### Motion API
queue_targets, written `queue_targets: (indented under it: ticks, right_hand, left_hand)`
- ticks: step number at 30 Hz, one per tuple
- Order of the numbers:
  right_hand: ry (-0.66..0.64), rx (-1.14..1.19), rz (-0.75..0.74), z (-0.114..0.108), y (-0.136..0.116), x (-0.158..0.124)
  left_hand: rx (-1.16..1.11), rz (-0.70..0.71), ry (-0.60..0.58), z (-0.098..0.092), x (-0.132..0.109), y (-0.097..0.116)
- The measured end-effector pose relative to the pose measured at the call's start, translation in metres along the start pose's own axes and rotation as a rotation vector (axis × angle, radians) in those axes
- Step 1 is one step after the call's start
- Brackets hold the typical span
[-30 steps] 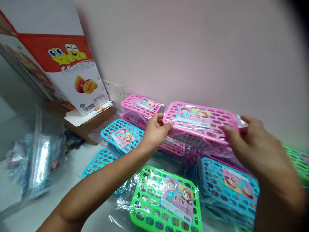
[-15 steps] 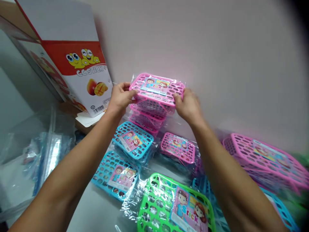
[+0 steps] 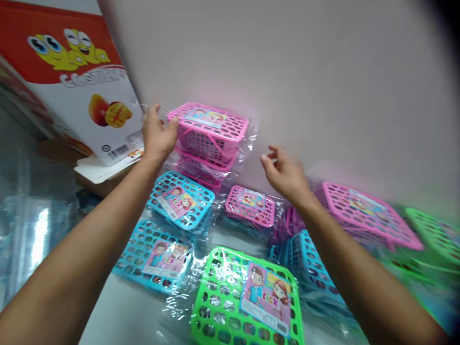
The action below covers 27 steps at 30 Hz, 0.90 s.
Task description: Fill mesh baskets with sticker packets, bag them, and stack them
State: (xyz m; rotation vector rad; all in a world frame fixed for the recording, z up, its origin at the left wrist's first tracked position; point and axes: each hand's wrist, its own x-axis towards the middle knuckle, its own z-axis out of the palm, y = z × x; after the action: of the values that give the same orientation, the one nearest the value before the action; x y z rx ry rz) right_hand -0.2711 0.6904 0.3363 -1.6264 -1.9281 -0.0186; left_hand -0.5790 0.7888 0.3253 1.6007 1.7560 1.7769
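A pink plastic basket in clear wrap, with a "Stick" label on its lid, rests on top of another pink basket against the wall. My left hand is at the left end of the upper basket, fingers apart, the thumb near or touching its rim. Off to the right, my right hand hangs in the air, holding nothing, its fingers loosely bent and apart. Below the stack lie a blue basket and a smaller-looking pink basket, both wrapped.
Nearer to me are a green basket and another blue basket. More pink, blue and green baskets stand at right. A tall red and white carton is at left, above clear plastic bags.
The upper pink basket has been set on the stack and released by my right hand, which has drawn away to the right. The view has shifted, bringing the carton closer.
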Motion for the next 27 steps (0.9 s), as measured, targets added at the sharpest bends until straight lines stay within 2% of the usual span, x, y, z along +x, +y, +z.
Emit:
queue_targets:
  ticks: [2,4,6,8,9,11,13,15,16,18,19,21,24,25,27]
  right_hand:
    - [-0.100,-0.059,-0.036,-0.018,0.024,-0.033]
    - [-0.150,-0.148,-0.089,-0.044,0.052,-0.064]
    - [-0.113,-0.278,-0.054,-0.078,0.085,-0.089]
    - [-0.052,-0.447,0.115,-0.113,0.122,-0.105]
    - [-0.060,-0.543,0.212,-0.128,0.141,-0.110]
    - [-0.131,-0.689,0.415,-0.151,0.175,-0.116]
    - [-0.277,-0.719,0.590,-0.161,0.203,-0.116]
    - [-0.394,-0.674,0.682,-0.162,0.220,-0.114]
    - [-0.420,-0.656,0.696,-0.161,0.226,-0.114]
    - [-0.410,-0.645,0.704,-0.159,0.230,-0.116]
    - [-0.391,-0.651,0.688,-0.159,0.229,-0.119]
    - [-0.322,-0.672,0.621,-0.161,0.223,-0.129]
    - [-0.149,-0.695,0.512,-0.168,0.212,-0.146]
    - [-0.122,-0.697,0.515,-0.170,0.209,-0.150]
    - [-0.153,-0.699,0.570,-0.171,0.208,-0.154]
  left_hand:
    - [0.173,0.032,0.119,-0.003,-0.001,-0.003]
    - [0.255,0.069,0.247,-0.009,-0.007,0.001]
    - [0.211,0.155,0.365,-0.017,-0.022,0.019]
    - [0.071,0.286,0.376,-0.021,-0.049,0.052]
    - [-0.025,0.342,0.302,-0.020,-0.066,0.072]
    - [-0.160,0.403,-0.018,-0.005,-0.105,0.114]
    - [-0.227,0.381,-0.385,0.026,-0.143,0.148]
    - [-0.290,0.176,-0.770,0.068,-0.176,0.169]
    - [-0.281,0.041,-0.908,0.090,-0.190,0.174]
    - [-0.252,-0.074,-1.015,0.130,-0.210,0.177]
    - [-0.233,-0.105,-1.033,0.146,-0.218,0.175]
    - [-0.200,-0.157,-1.046,0.167,-0.227,0.169]
    - [-0.165,-0.284,-1.058,0.177,-0.229,0.159]
    - [-0.165,-0.324,-1.061,0.178,-0.228,0.158]
    - [-0.182,-0.377,-1.067,0.179,-0.227,0.159]
